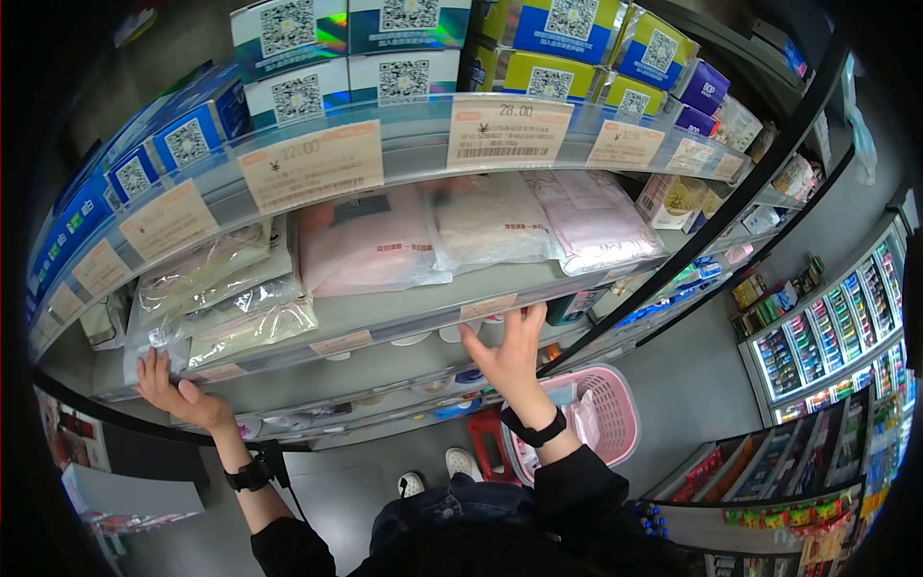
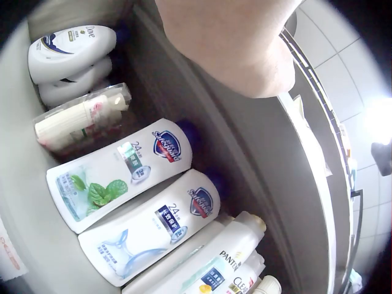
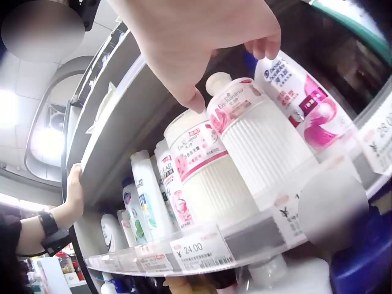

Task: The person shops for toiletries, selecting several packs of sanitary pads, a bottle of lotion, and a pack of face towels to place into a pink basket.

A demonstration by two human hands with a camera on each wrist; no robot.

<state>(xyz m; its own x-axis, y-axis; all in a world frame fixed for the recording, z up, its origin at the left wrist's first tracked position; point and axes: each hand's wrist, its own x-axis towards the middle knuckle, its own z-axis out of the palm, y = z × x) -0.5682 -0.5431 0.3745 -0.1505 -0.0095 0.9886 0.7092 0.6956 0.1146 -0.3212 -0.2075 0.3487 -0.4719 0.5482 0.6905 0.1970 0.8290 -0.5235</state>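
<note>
At the left end of a shelf edge, my left hand [image 1: 183,396] rests with relaxed fingers beside clear-wrapped folded packs [image 1: 255,322]. Only the heel of that hand and wrist [image 2: 239,46] show in the left wrist view, over a shelf of white Safeguard bottles [image 2: 122,174]. Farther right, my right hand [image 1: 510,356] has its fingers spread at the same shelf's front edge. In the right wrist view, its thumb is close over two white-and-pink Enchanteur bottles [image 3: 263,141], while its other fingers bend near a pink-and-white shampoo bottle [image 3: 306,104]. Neither hand holds anything.
Pink and beige packs [image 1: 370,245] lie on the shelf under a row of boxes [image 1: 404,77] with price tags. A pink basket [image 1: 620,418] stands on the floor by the person's right side, next to a red stool [image 1: 488,442]. Lit display shelves [image 1: 827,327] stand across the aisle.
</note>
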